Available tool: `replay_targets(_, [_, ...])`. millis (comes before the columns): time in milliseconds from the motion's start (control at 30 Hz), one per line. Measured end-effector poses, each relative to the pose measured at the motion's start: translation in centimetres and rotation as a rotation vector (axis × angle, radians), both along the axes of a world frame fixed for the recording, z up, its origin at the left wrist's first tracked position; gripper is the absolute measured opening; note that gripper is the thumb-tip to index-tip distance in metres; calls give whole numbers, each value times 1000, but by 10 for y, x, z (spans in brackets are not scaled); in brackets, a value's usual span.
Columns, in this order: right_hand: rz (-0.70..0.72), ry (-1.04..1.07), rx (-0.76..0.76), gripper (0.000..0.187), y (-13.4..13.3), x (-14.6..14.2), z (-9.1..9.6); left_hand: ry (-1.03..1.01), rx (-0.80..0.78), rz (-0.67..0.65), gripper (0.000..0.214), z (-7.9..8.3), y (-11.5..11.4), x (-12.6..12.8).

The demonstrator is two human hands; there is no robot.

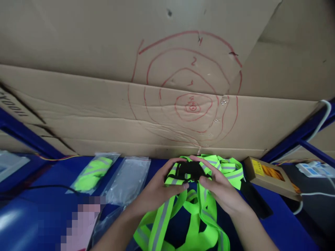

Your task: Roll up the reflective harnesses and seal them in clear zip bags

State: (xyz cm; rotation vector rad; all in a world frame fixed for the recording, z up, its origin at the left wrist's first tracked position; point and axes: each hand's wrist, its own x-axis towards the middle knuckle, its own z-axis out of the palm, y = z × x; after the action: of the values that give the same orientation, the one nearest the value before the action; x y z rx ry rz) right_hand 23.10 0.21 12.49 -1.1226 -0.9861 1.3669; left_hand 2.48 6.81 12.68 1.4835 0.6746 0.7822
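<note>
Neon-green, grey-striped straps (194,223) make flat loops, fingers (178,189) of left hand (161,183) and right hand (225,191) curled round them.

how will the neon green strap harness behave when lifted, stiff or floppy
The neon green strap harness would probably flop and tangle, as its thin bands curl in loose loops. It is likely light for its spread, being mostly narrow strips with gaps.

The scene is dimly and evenly lit, with the cardboard (91,104) left greyish and the green straps (160,219) rendered brightest. White glare is thrown on the desk (52,176) at the far left, and small glints are caught by the clear bag (128,177). Fine detail is softened, the upper-right corner is darkened, and a lower-left patch is coarsely pixelated.
</note>
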Motion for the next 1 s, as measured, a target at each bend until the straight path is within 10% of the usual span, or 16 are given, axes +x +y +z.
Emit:
replay_targets(533, [-12, -86, 117, 63, 5, -11, -12, -243, -356, 141, 71, 2, -14, 5])
replay_targets(867, [-130, -14, 80, 51, 33, -28, -81, -179, -374, 266, 75, 0, -14, 1])
replay_targets(1000, [-159, -26, 86, 51, 34, -26, -76, -185, -389, 241, 80, -5, -13, 1])
